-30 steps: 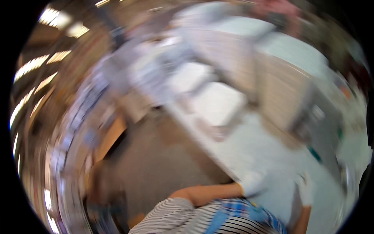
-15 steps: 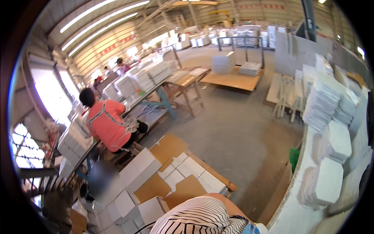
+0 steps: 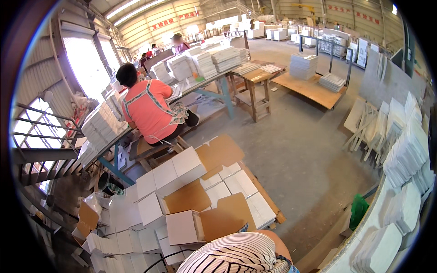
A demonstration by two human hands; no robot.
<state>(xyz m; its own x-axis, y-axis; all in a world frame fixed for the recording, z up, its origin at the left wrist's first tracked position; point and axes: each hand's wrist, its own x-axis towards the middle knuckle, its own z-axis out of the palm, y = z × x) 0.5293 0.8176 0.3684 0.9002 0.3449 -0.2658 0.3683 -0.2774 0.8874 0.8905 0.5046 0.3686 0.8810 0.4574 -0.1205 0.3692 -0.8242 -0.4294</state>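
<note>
Neither of my hands shows in the head view. A black-and-white striped sleeve [image 3: 232, 255] and a stretch of bare arm [image 3: 273, 241] fill the lower edge, hiding what lies under them. Just beyond the sleeve stands an open white carton [image 3: 182, 228], its brown inner flap [image 3: 227, 216] spread to the right. Behind it is a second open carton [image 3: 150, 210] with its brown flap [image 3: 187, 198] folded out. Several closed white boxes [image 3: 164, 175] sit in rows around them. A wooden pallet edge [image 3: 259, 189] runs along their right side.
At the left, a co-worker in an orange top [image 3: 148, 109] sits at a long bench [image 3: 211, 82] stacked with white slabs. White octagonal tile stacks [image 3: 380, 248] line the right-hand counter. A green bag [image 3: 359, 211] hangs beside it. Farther off stands a flat cart [image 3: 305, 88] carrying stacks.
The view has swung left and downward, so the bench, co-worker and cart sit farther right in the picture. More of the cartons shows now. A blurred patch near the boxes is gone.
</note>
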